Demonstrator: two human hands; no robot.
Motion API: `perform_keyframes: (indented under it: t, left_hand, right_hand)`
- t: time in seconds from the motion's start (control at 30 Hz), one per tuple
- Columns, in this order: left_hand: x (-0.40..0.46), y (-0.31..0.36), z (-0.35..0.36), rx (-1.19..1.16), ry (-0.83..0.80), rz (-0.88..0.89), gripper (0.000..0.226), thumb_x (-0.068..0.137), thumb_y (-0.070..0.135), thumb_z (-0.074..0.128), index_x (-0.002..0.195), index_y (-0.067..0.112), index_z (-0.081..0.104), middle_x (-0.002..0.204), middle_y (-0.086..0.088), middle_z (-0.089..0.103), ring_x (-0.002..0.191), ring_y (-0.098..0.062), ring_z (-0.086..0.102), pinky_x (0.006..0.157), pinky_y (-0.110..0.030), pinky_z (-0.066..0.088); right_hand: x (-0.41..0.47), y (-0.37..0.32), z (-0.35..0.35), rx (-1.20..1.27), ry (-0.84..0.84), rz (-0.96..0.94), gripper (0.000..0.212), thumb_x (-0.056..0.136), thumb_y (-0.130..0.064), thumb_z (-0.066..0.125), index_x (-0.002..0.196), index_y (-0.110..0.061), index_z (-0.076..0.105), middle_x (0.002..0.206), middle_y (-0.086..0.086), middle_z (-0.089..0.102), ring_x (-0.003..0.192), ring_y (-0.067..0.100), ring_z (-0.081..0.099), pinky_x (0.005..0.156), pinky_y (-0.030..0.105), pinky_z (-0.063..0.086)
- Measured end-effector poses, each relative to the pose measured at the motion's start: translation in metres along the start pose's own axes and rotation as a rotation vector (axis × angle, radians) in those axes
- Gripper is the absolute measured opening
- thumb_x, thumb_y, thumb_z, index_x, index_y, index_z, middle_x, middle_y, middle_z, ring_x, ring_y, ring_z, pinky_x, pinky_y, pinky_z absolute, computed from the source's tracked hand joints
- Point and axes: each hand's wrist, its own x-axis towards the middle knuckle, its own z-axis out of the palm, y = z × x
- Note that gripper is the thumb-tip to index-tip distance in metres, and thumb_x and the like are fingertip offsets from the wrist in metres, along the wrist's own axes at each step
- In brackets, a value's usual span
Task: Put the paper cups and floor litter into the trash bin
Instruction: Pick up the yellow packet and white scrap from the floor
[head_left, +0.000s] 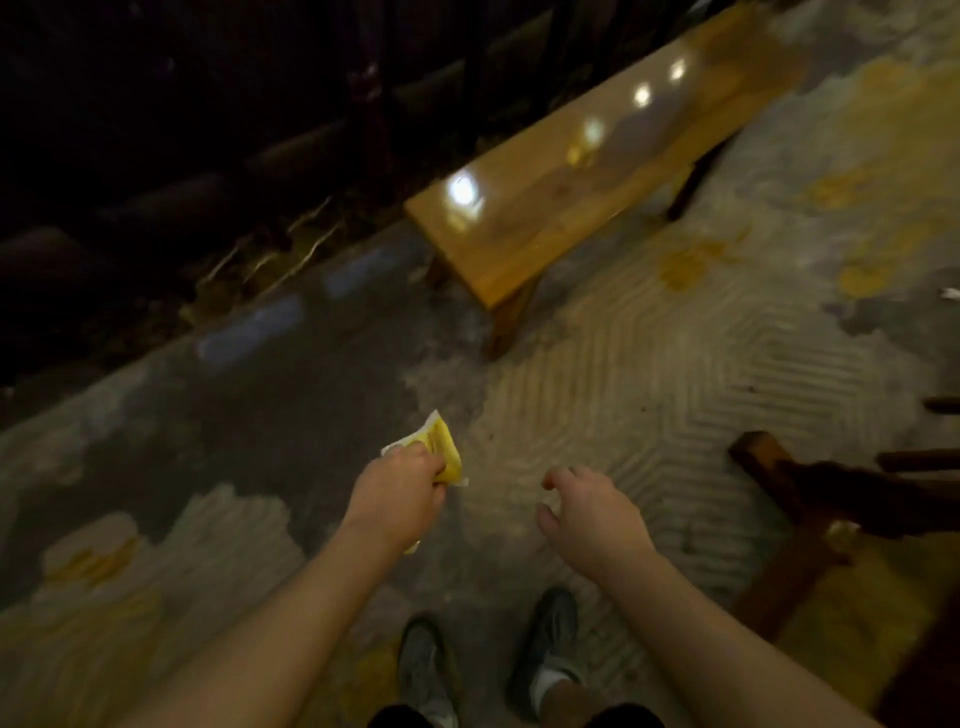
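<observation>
My left hand is closed around a crumpled yellow wrapper, held above the worn concrete floor; part of the wrapper sticks out past my fingers and a bit shows below my wrist. My right hand hovers beside it with fingers curled apart and nothing in it. A small white scrap lies on the floor at the far right edge. No paper cups or trash bin are in sight.
A glossy wooden bench stands ahead, running up to the right along a dark railing. Dark wooden furniture legs stand at the right. My two shoes are at the bottom.
</observation>
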Motion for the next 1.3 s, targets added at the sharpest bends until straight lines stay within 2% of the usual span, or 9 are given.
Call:
perform_keyframes:
  t: [0.13, 0.3, 0.47, 0.57, 0.67, 0.87, 1.03, 1.3]
  left_hand:
    - [0.018, 0.062, -0.083, 0.074, 0.016, 0.14, 0.013, 0.083, 0.037, 0.06, 0.086, 0.025, 0.063, 0.093, 0.004, 0.063, 0.094, -0.022, 0.059, 0.068, -0.036, 0.051]
    - [0.064, 0.138, -0.145, 0.141, 0.014, 0.265, 0.014, 0.084, 0.043, 0.059, 0.088, 0.03, 0.063, 0.086, 0.013, 0.056, 0.085, -0.012, 0.057, 0.065, -0.032, 0.053]
    - [0.155, 0.231, -0.177, 0.208, -0.033, 0.397, 0.01, 0.089, 0.045, 0.056, 0.094, 0.038, 0.062, 0.083, 0.017, 0.047, 0.077, 0.0, 0.048, 0.057, -0.016, 0.037]
    - [0.211, 0.289, -0.192, 0.277, -0.071, 0.442, 0.015, 0.092, 0.044, 0.053, 0.098, 0.035, 0.063, 0.09, 0.013, 0.054, 0.083, -0.003, 0.051, 0.065, -0.024, 0.05]
    - [0.272, 0.357, -0.209, 0.316, -0.079, 0.474, 0.017, 0.09, 0.042, 0.055, 0.098, 0.032, 0.065, 0.092, 0.009, 0.058, 0.085, -0.007, 0.054, 0.07, -0.031, 0.055]
    - [0.389, 0.495, -0.239, 0.284, -0.059, 0.588, 0.012, 0.087, 0.039, 0.061, 0.091, 0.029, 0.066, 0.089, 0.008, 0.06, 0.08, -0.008, 0.057, 0.066, -0.032, 0.057]
    - [0.506, 0.604, -0.239, 0.236, -0.099, 0.686, 0.008, 0.083, 0.034, 0.065, 0.081, 0.026, 0.062, 0.08, 0.008, 0.056, 0.075, -0.014, 0.058, 0.06, -0.036, 0.055]
    - [0.71, 0.775, -0.228, 0.325, -0.218, 0.893, 0.012, 0.083, 0.029, 0.059, 0.089, 0.019, 0.065, 0.099, -0.007, 0.066, 0.1, -0.028, 0.06, 0.074, -0.039, 0.051]
  right_hand:
    - [-0.02, 0.018, -0.077, 0.085, 0.101, 0.057, 0.033, 0.091, -0.038, 0.053, 0.118, -0.02, 0.058, 0.115, 0.004, 0.061, 0.11, 0.026, 0.055, 0.087, 0.037, 0.047]
    - [-0.018, 0.066, -0.144, 0.156, 0.188, 0.126, 0.03, 0.091, -0.039, 0.052, 0.115, -0.02, 0.058, 0.113, 0.003, 0.061, 0.108, 0.024, 0.056, 0.085, 0.039, 0.049]
    - [0.01, 0.154, -0.203, 0.243, 0.244, 0.197, 0.033, 0.09, -0.042, 0.05, 0.113, -0.021, 0.059, 0.112, 0.002, 0.061, 0.109, 0.024, 0.056, 0.085, 0.039, 0.049]
    - [0.026, 0.206, -0.243, 0.255, 0.236, 0.235, 0.033, 0.089, -0.042, 0.05, 0.112, -0.021, 0.059, 0.115, 0.004, 0.062, 0.111, 0.025, 0.056, 0.087, 0.039, 0.05]
    - [0.036, 0.263, -0.29, 0.281, 0.271, 0.309, 0.03, 0.089, -0.042, 0.052, 0.11, -0.021, 0.06, 0.113, 0.003, 0.063, 0.109, 0.024, 0.057, 0.088, 0.039, 0.05]
    - [0.062, 0.369, -0.378, 0.369, 0.303, 0.485, 0.031, 0.089, -0.042, 0.053, 0.11, -0.02, 0.06, 0.114, 0.004, 0.063, 0.109, 0.024, 0.057, 0.092, 0.039, 0.049]
    - [0.119, 0.467, -0.444, 0.403, 0.339, 0.611, 0.033, 0.086, -0.044, 0.054, 0.109, -0.022, 0.062, 0.11, 0.002, 0.064, 0.105, 0.022, 0.059, 0.087, 0.037, 0.05]
    - [0.217, 0.619, -0.558, 0.471, 0.344, 0.799, 0.03, 0.088, -0.046, 0.054, 0.103, -0.021, 0.062, 0.106, 0.002, 0.064, 0.101, 0.022, 0.06, 0.083, 0.036, 0.049]
